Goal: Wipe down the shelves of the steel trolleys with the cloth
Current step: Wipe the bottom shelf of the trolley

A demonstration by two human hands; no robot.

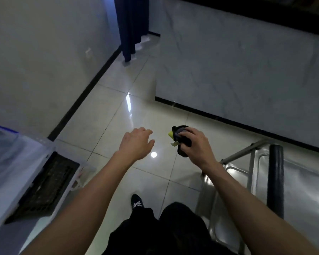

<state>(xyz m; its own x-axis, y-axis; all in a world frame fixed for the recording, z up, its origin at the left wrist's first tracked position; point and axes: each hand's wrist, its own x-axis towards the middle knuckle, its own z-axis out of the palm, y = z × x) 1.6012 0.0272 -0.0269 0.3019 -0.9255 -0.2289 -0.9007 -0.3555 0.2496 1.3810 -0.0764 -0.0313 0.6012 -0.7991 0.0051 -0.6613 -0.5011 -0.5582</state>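
Observation:
My right hand is closed around a bunched dark cloth with a yellow patch showing at its left end. It hovers over the floor, just left of a steel trolley at the lower right. The trolley has a shiny steel shelf, thin steel frame bars and a black handle bar. My left hand is stretched forward over the tiles, fingers loosely apart, holding nothing. Neither hand touches the trolley.
Glossy pale floor tiles fill the middle. A clear plastic storage box with blue trim and a dark grid-like mat stand at the lower left. A marble-faced counter wall rises on the right; a dark blue curtain hangs at the back.

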